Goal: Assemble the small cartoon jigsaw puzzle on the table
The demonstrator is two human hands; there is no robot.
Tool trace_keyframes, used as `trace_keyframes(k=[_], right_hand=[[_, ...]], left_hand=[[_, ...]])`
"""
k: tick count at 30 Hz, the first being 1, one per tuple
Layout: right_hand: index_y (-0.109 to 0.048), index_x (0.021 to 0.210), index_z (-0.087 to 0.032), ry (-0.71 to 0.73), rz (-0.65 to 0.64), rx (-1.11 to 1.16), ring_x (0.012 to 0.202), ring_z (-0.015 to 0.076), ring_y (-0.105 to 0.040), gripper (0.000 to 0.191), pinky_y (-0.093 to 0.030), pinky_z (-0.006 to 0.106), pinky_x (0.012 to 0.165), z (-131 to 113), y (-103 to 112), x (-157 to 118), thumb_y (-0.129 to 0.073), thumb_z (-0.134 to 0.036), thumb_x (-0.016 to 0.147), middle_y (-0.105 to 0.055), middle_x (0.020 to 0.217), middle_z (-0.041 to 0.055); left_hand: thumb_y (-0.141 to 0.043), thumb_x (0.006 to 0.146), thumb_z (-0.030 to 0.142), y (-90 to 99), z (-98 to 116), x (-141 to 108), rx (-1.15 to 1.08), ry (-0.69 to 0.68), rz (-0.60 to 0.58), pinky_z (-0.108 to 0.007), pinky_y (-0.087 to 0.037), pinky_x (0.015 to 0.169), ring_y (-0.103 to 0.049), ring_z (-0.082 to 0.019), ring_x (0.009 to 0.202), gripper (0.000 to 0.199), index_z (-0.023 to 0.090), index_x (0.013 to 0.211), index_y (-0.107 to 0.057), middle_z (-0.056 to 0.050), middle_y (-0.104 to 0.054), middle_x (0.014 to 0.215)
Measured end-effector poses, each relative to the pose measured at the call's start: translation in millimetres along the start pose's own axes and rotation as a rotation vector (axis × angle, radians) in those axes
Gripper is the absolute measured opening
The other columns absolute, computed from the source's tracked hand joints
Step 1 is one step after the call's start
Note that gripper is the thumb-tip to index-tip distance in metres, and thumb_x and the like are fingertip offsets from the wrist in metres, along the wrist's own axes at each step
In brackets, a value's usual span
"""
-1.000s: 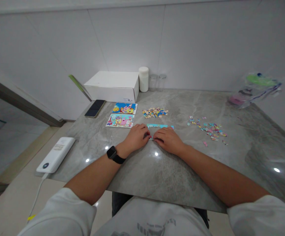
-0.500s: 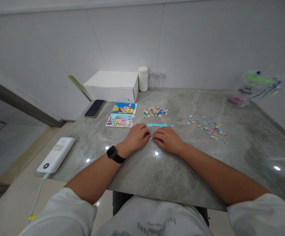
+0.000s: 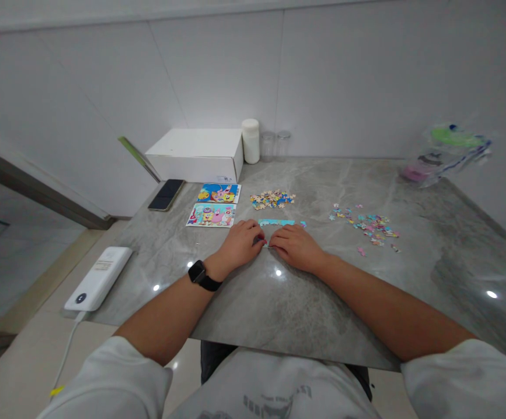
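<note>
My left hand (image 3: pixel 243 241), with a black watch on the wrist, rests low over the table, its fingers pinched together. My right hand (image 3: pixel 295 247) faces it, its fingers also closed. Between the fingertips shows a small jigsaw puzzle piece (image 3: pixel 266 245), mostly hidden by both hands. Just beyond the hands lies a joined light-blue strip of puzzle pieces (image 3: pixel 276 222), partly covered by my right hand. Farther back is a pile of blue and yellow puzzle pieces (image 3: pixel 272 199). Pink, yellow and blue puzzle pieces (image 3: pixel 375 226) lie scattered to the right.
Two cartoon picture cards, one blue (image 3: pixel 218 192) and one pale (image 3: pixel 211 215), lie left of the pile. Behind are a phone (image 3: pixel 166 194), white box (image 3: pixel 195 154), white bottle (image 3: pixel 250 141) and two glasses. A power bank (image 3: pixel 99 279) sits left; a plastic bag (image 3: pixel 447 154) stands right.
The view has shifted slightly. Both hands stay together at nearly the same spot, with only small finger movement around the puzzle piece.
</note>
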State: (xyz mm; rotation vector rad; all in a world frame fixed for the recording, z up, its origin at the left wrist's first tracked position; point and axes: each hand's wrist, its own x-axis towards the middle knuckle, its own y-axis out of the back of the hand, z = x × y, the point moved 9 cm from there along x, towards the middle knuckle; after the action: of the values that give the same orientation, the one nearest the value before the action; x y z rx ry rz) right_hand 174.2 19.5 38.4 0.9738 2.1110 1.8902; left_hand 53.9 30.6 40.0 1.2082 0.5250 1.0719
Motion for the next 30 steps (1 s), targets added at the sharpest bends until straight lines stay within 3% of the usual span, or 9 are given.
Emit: trace_keyframes(k=[9,14,18,30], right_hand=[[-0.074,0.11,-0.022,-0.167,-0.01,-0.004,0.109,0.0264,-0.065,0.016,-0.042,0.039,0.096,20,21,-6,-0.067,-0.022,0.096,-0.076,0.113,0.0089],[-0.074,0.113,-0.022,-0.188,-0.149,-0.051,0.111,0.0275,-0.065,0.018,-0.04,0.039,0.095,21,16,-8,-0.068,-0.029,0.097,-0.076,0.113,0.0086],[-0.074,0.11,-0.023,-0.203,-0.183,-0.057,0.11,0.0257,-0.066,0.015,-0.04,0.038,0.094,23,10,-8,-0.065,-0.027,0.098,-0.076,0.112,0.0073],[-0.078,0.103,-0.022,-0.172,-0.083,0.0,0.101,0.0235,-0.069,0.013,-0.041,0.037,0.09,15,6,-4,-0.067,-0.027,0.099,-0.079,0.104,0.006]], left_hand=[[-0.069,0.095,0.027,1.2,0,0,-0.003,-0.001,-0.004,-0.043,-0.051,0.098,-0.063,-0.026,0.107,0.01,0.022,0.102,-0.074,-0.008,-0.068,0.114],[-0.069,0.095,0.026,1.2,0,-1,-0.001,0.004,-0.011,-0.044,-0.051,0.099,-0.063,-0.026,0.108,0.01,0.022,0.102,-0.074,-0.008,-0.068,0.115],[-0.069,0.095,0.026,2.0,1,-1,0.0,0.007,-0.008,-0.044,-0.051,0.098,-0.063,-0.026,0.107,0.011,0.022,0.103,-0.074,-0.008,-0.068,0.114],[-0.069,0.095,0.027,0.8,-1,-1,-0.008,0.009,-0.007,-0.044,-0.051,0.098,-0.063,-0.026,0.107,0.011,0.022,0.103,-0.074,-0.008,-0.068,0.116]])
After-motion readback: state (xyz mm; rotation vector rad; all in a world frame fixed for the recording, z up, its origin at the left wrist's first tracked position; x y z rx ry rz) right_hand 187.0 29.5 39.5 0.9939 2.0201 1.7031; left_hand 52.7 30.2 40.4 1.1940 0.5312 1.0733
